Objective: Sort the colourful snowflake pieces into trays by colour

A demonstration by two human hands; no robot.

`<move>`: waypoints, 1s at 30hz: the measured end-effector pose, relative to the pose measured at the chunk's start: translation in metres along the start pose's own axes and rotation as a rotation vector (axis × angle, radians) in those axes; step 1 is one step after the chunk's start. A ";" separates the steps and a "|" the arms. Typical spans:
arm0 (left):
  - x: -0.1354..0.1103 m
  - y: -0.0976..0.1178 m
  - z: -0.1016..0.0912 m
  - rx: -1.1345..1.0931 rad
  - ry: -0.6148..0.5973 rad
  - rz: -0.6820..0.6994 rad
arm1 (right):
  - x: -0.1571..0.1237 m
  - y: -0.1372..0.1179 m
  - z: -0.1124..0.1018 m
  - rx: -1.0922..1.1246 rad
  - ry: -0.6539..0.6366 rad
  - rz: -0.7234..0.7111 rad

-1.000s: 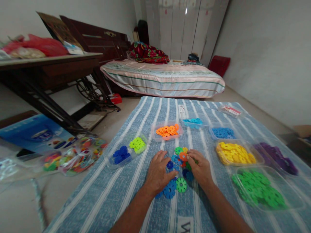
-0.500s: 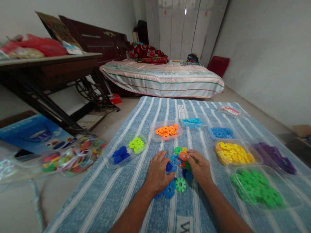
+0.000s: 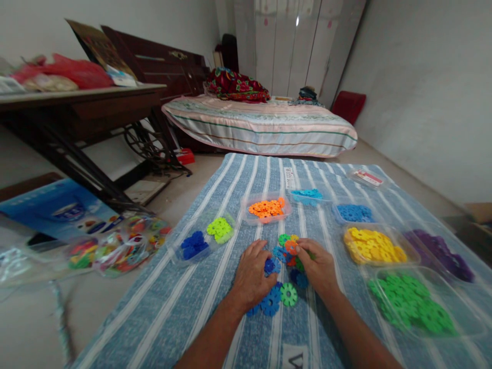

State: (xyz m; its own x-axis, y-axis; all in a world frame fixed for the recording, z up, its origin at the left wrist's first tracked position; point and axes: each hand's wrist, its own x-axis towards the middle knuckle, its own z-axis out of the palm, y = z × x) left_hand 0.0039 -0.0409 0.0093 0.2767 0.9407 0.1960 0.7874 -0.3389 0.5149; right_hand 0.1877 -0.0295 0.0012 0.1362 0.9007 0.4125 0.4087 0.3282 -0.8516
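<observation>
An assembly of flower-shaped interlocking discs lies on the striped cloth between my hands, with blue discs [image 3: 271,301], a light green disc [image 3: 288,294] and a small green disc [image 3: 284,239]. My left hand [image 3: 251,271] curls over its left side, thumb and fingers closed around a dark blue disc [image 3: 269,266]. At the upper right of the assembly, my right hand [image 3: 318,266] pinches an orange disc [image 3: 291,247] between thumb and forefinger. Dark blue discs [image 3: 299,278] sit below the right fingertips. Parts of the assembly are hidden under both hands.
Around the hands stand clear tubs: orange discs [image 3: 266,209], lime discs [image 3: 220,229], dark blue discs [image 3: 194,245], light blue discs [image 3: 306,196], blue discs [image 3: 352,213], yellow discs [image 3: 372,245], purple discs [image 3: 440,252] and green discs [image 3: 417,302]. A bed [image 3: 261,128] is behind the table.
The whole view has shifted slightly, so everything appears a little further right and lower. Both hands keep nearly the same hold on the discs.
</observation>
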 end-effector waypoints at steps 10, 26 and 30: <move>0.000 0.002 -0.002 -0.029 0.002 -0.014 | 0.103 -0.040 0.028 -0.093 0.045 -0.074; 0.001 0.000 -0.001 -0.018 -0.009 -0.017 | 0.010 0.035 -0.004 -0.501 -0.202 -0.286; 0.001 0.000 -0.002 -0.010 -0.002 -0.010 | 0.011 0.031 -0.003 -0.442 -0.180 -0.231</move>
State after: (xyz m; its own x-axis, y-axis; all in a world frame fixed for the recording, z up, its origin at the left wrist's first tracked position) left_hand 0.0036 -0.0396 0.0110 0.2698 0.9442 0.1888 0.7844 -0.3292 0.5256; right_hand 0.2046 -0.0105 -0.0197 -0.1437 0.8665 0.4780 0.7563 0.4077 -0.5116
